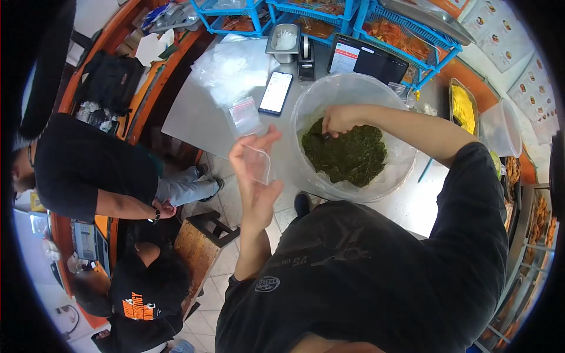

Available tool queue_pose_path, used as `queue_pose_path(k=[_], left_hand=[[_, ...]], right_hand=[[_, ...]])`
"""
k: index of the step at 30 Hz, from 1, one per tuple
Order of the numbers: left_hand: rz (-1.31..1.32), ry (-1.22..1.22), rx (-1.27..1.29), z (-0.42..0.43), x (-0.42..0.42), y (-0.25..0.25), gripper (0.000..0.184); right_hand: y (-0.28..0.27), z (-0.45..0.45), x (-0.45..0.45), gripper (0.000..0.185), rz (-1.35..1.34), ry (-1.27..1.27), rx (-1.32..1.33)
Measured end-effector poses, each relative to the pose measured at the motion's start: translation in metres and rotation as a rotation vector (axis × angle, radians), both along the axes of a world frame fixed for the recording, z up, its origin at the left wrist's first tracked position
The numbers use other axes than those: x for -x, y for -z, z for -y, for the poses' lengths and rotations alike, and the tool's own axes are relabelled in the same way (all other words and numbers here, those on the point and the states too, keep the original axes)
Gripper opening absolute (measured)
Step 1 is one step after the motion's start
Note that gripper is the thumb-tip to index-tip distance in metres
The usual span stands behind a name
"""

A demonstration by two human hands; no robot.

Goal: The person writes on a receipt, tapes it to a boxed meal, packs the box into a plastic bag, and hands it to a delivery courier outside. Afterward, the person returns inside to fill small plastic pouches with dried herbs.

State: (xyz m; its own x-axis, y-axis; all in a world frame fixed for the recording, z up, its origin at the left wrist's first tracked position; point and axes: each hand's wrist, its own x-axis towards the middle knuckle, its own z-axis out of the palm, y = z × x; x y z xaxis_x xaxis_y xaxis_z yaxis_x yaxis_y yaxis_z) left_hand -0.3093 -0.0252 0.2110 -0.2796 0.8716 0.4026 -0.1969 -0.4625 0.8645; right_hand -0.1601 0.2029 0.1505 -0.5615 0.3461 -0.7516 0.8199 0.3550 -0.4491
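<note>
My left hand (253, 176) holds a small clear plastic bag (257, 163) between thumb and fingers, its mouth spread, beside the tub. My right hand (344, 119) reaches inside a large translucent tub (403, 170) lined with clear plastic. Its fingers are closed round a dark utensil (327, 136), whose working end is hidden in the chopped dark green leafy mass (356, 154). Just left of the tub lie a stack of small zip bags (245, 116) and a phone (275, 93) with a lit screen.
Loose clear bags (232, 65), a metal container (283, 42), a tape dispenser (306, 59) and a tablet (366, 60) sit behind, below blue racks (406, 32). A yellow-filled tray (463, 106) stands right. Two people (94, 167) are at left near a wooden stool (197, 250).
</note>
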Motion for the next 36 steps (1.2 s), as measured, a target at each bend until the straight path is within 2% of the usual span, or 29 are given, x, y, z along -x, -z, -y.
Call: queue_pose_path(k=[7,10,12,14,18,25,29,31,34,36], left_hand=[[-0.029,0.128,-0.006,-0.017,-0.021,-0.037,0.056],[-0.216,0.156,0.019,-0.044,-0.037,-0.032,0.053],[-0.337,0.183,0.138,-0.058,-0.046,-0.033,0.052],[-0.468,0.158,0.187,-0.069,-0.054,-0.033,0.051],[-0.399,0.164,0.097,-0.078,-0.057,-0.036,0.049],[-0.411,0.225,0.206,-0.079,-0.066,-0.026,0.051],[-0.517,0.252,0.216,-0.082,-0.065,-0.023,0.049],[-0.523,0.274,0.224,-0.086,-0.066,-0.017,0.049],[-0.69,0.264,0.297,-0.091,-0.064,-0.011,0.049],[-0.686,0.318,0.296,-0.099,-0.063,-0.001,0.048]], right_hand=[[-0.088,0.001,-0.054,0.026,-0.188,0.021,-0.182],[-0.116,0.0,-0.091,0.022,-0.306,0.006,-0.29],[-0.132,0.008,-0.11,0.02,-0.355,0.065,-0.34],[-0.137,0.012,-0.125,0.019,-0.367,0.101,-0.385],[-0.126,0.017,-0.139,0.017,-0.332,0.145,-0.393],[-0.108,0.014,-0.156,0.017,-0.358,0.215,-0.365],[-0.104,0.014,-0.164,0.017,-0.431,0.205,-0.367],[-0.108,0.017,-0.163,0.018,-0.451,0.232,-0.343],[-0.126,0.024,-0.164,0.018,-0.493,0.3,-0.285],[-0.134,0.026,-0.164,0.018,-0.551,0.344,-0.243]])
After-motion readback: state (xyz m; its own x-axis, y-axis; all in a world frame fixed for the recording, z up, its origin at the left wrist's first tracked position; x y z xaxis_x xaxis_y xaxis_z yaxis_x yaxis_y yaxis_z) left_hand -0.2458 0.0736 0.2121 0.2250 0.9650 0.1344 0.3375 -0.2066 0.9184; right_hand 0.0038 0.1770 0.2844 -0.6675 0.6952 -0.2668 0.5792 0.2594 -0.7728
